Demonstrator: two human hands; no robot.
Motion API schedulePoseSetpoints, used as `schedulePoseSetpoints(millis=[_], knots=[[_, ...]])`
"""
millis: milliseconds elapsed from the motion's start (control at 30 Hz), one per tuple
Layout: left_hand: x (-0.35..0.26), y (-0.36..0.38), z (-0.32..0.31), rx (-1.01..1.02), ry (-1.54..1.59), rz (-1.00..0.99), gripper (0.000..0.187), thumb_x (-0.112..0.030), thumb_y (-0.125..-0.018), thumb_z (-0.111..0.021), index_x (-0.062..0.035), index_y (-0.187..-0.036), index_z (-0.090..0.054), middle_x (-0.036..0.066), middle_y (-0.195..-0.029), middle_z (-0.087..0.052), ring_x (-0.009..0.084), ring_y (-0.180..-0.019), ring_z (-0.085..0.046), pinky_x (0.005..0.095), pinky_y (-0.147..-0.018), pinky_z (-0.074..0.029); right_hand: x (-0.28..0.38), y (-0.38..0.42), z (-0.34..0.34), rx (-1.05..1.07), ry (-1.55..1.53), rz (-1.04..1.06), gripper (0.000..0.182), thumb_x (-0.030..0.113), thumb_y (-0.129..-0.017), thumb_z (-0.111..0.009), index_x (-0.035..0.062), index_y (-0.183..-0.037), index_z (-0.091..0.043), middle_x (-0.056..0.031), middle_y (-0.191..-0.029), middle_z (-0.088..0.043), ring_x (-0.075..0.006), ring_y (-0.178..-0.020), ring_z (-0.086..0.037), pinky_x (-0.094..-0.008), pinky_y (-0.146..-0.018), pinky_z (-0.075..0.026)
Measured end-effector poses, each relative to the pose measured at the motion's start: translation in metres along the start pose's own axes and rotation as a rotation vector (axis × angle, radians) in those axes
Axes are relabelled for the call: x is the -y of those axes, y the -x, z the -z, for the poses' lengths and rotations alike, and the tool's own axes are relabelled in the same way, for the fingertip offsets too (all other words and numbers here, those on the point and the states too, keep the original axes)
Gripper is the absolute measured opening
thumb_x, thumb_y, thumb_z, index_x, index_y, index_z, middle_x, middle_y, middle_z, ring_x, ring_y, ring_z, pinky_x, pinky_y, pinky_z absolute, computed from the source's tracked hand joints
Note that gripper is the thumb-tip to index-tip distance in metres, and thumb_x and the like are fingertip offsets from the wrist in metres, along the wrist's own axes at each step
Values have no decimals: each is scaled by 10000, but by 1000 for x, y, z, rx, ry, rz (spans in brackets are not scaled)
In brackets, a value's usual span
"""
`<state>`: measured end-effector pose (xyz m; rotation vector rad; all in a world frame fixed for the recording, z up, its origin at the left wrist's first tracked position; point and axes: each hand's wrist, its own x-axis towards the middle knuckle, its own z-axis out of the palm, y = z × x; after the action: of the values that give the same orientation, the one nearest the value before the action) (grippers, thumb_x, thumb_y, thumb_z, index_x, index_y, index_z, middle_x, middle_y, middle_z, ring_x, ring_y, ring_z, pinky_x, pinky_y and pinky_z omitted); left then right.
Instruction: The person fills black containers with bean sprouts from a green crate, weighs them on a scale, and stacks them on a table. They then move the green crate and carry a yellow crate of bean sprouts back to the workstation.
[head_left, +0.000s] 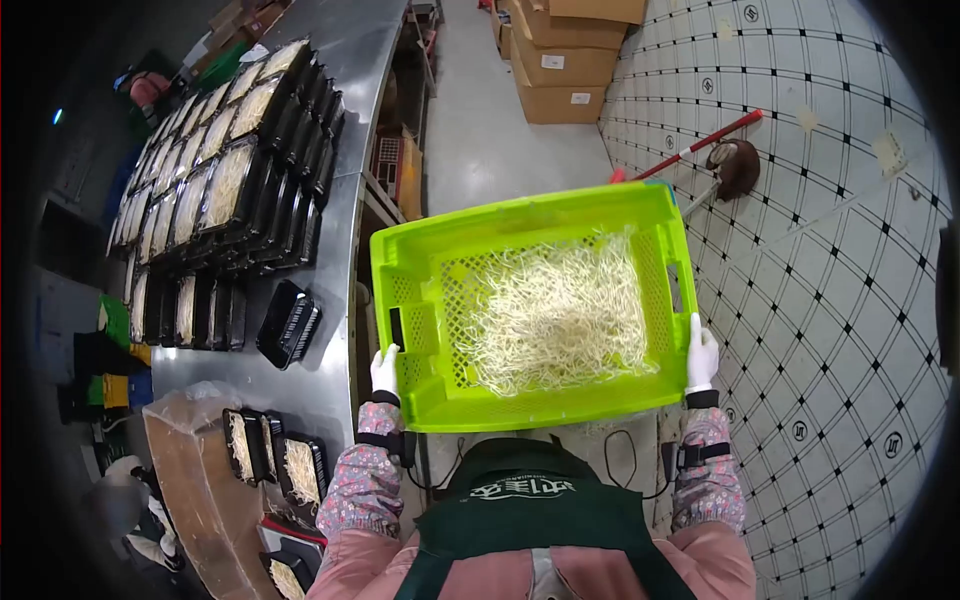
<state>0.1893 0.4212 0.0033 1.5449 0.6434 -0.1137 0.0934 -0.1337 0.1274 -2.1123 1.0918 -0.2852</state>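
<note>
A lime-green plastic crate (520, 410) with a perforated bottom is held level in front of my body. Loose thin white strands, resembling bean sprouts (560, 315), lie in a heap over its bottom, mostly toward the right. My left hand (385, 370), in a white glove, is closed on the crate's left side, below the handle slot. On the opposite side my right hand (702, 357), gloved the same way, grips the right wall near its handle slot. The fingers of both hands are partly hidden by the crate.
To the left, a steel table (345, 215) carries stacked black trays (230, 185) of pale strands and one loose black tray (288, 325). A cardboard box (195, 480) and more trays stand nearer. Cartons (560, 75) and a red-handled tool (715, 135) are ahead. People are at left.
</note>
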Motion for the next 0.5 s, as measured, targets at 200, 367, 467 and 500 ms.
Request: schedulePoseSetpoints(millis=[200, 367, 467, 500], knots=[[53, 14, -24, -145, 197, -57, 373, -398, -960, -457, -82, -803, -578, 49, -767, -599, 150, -692, -554, 291, -669, -459, 46, 31, 60, -124, -64, 312, 297, 322, -862, -636, 35, -935, -622, -77, -809, -647, -177, -718, -592, -317, -663, -448], [10, 0, -72, -7, 58, -78, 361, -368, -956, -485, -56, -821, -606, 25, -756, -562, 120, -705, -492, 278, -663, -400, 54, -27, 63, -168, -21, 191, 303, 315, -882, -616, 14, -911, -637, -44, -710, -619, -118, -649, -552, -274, -609, -428], [10, 42, -46, -32, 317, -65, 341, -349, -960, -483, -54, -846, -607, 33, -783, -581, 113, -726, -491, 285, -685, -403, -26, -1, 52, -159, -272, 289, 265, 268, -893, -611, 6, -903, -641, -38, -767, -631, -98, -686, -544, -252, -634, -432], [28, 37, -29, -48, 241, -150, 308, -331, -958, -489, -56, -883, -604, 31, -806, -592, 114, -733, -506, 295, -701, -415, -32, 6, 43, -134, -310, 258, 249, 253, -894, -610, 7, -898, -642, -35, -781, -631, -95, -698, -540, -250, -646, -433]])
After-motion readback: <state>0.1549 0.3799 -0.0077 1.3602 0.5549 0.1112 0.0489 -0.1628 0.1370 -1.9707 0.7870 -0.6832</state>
